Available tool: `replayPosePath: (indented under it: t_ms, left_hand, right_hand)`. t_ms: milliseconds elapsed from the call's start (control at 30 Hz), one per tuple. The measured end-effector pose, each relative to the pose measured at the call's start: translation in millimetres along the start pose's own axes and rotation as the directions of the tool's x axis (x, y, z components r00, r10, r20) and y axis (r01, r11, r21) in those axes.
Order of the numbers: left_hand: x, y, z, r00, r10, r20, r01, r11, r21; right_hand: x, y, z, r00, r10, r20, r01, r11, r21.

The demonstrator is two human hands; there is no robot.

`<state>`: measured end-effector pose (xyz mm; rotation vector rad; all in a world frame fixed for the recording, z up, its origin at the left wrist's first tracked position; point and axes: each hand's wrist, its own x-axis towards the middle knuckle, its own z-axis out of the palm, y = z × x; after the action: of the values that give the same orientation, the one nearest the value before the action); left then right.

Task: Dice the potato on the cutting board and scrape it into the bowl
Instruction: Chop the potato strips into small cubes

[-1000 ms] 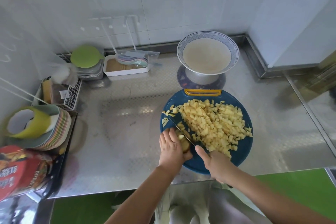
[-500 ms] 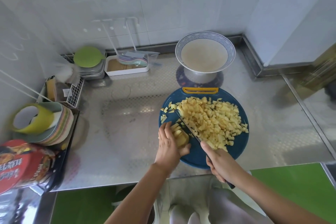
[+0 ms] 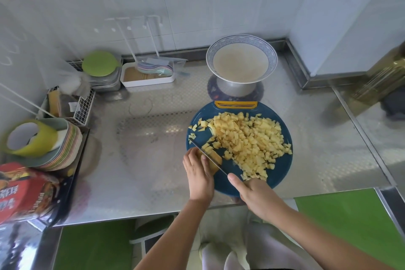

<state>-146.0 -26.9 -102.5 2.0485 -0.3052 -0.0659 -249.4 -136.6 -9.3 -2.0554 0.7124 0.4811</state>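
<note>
The uncut potato piece (image 3: 215, 158) is held under curled fingers of the left hand (image 3: 198, 173) on the cutting board (image 3: 282, 173), at the table's (image 3: 142, 160) front edge. The knife (image 3: 207, 158) is gripped by the right hand (image 3: 257, 198). Diced potato (image 3: 247, 140) is heaped alongside.

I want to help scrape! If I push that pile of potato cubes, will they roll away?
Probably not roll: the potato cubes look flat-sided. They are loose, so a push would likely scatter some; strays lie near the cutting board rim. They look small, probably light.
</note>
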Motion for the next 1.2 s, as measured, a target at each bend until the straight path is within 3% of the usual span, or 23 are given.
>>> replayPosePath:
  t_ms: [200, 633, 1200]
  left_hand:
    - [5.7, 2.2, 11.0, 0.994, -0.049, -0.098, 0.056, 0.996, 0.076]
    - [8.4, -6.4, 15.9, 0.99, 0.07, -0.118, -0.049, 0.983, 0.174]
    - [11.9, -3.6, 20.1, 0.977, 0.137, -0.161, -0.105, 0.976, 0.191]
  right_hand:
    - [2.7, 1.7, 2.4, 1.0, 0.004, 0.007, -0.004, 1.0, -0.013]
    - [-2.2, -8.8, 4.8, 0.994, 0.098, 0.037, -0.089, 0.977, -0.193]
    - [33.8, -10.6, -2.3, 0.961, 0.224, 0.162, -0.217, 0.974, -0.062]
